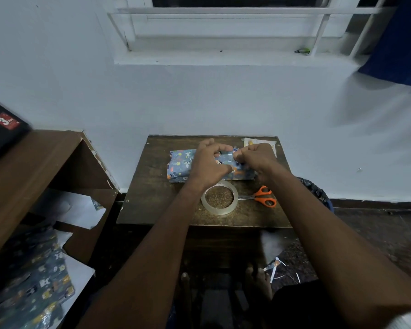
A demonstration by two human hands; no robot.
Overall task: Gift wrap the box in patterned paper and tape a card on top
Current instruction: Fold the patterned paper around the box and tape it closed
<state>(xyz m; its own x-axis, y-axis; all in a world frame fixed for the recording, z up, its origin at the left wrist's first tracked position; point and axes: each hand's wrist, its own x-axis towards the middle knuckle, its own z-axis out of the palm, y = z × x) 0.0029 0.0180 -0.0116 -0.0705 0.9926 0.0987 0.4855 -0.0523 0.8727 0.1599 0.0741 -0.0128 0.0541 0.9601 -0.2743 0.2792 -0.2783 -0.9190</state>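
Two hands are up at the far half of a small dark wooden table that sits against a pale wall under a window. Off to the left there's a brown shelf unit, with loose sheets of the same blue patterned paper and some white paper lying around its lower part.

On the table, the box is already covered in blue cartoon-print paper and lies lengthwise across the back of the tabletop. The left hand is over its middle, fingers curled and pinching something at the top edge of the wrapping. The right hand is just beside it, also curled and pinching at that same spot, so both are grasping the paper there. Can't really tell if a bit of tape is between the fingertips, it's too small and blurry.

Closer to the person, a roll of clear tape lies flat, just in front of the box, partly under the left wrist. Right next to it are orange-handled scissors, blades pointing at the roll. Behind the right hand, a pale card-like thing peeks out at the table's back corner.
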